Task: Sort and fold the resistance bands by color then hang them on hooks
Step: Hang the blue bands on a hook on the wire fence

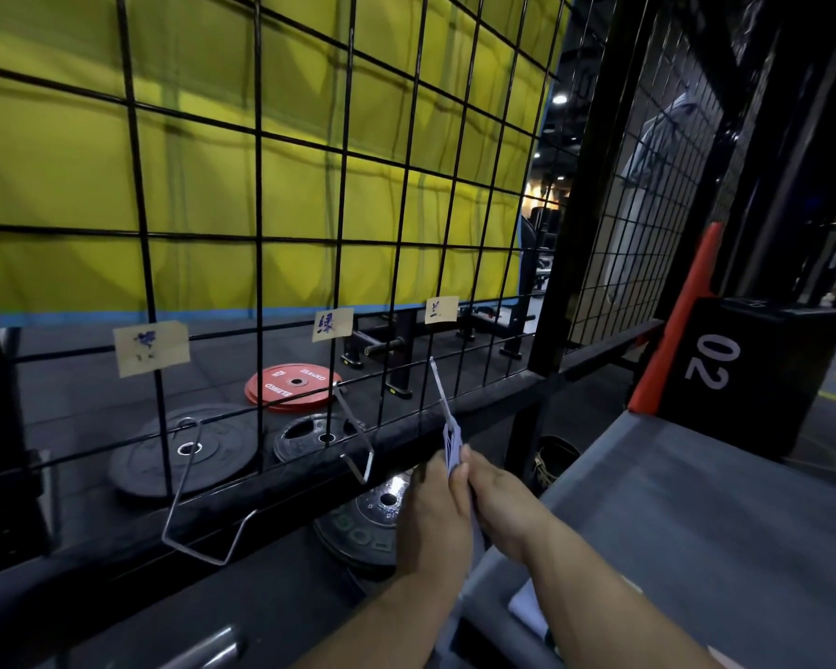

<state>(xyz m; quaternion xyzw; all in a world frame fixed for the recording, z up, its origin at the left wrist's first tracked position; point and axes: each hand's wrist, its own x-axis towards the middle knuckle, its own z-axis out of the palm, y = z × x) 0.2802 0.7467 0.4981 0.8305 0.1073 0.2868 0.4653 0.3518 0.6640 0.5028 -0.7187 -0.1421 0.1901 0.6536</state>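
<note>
Head cam: both hands are up at the grid (261, 224), working one pale bluish band (453, 446). L hand (435, 514) and R hand (495, 499) each pinch it from opposite sides, fingertips meeting round the folded strip, prob. to keep the fold flat & the loop open for hanging. Band's top sits right at the end of the R hook (438, 388), which juts from the grid under the R label (441, 309). Can't tell if it's threaded on yet, since the hook tip is hidden behind the band. The rest trails down between the wrists. Mid hook (355, 427) and L hook (184, 494) hang bare, under the mid label (333, 324) and L label (151, 347), so I'd judge one colour per hook. Step: hanging this colour. With two hooks unfilled, it's early in the task.
</note>
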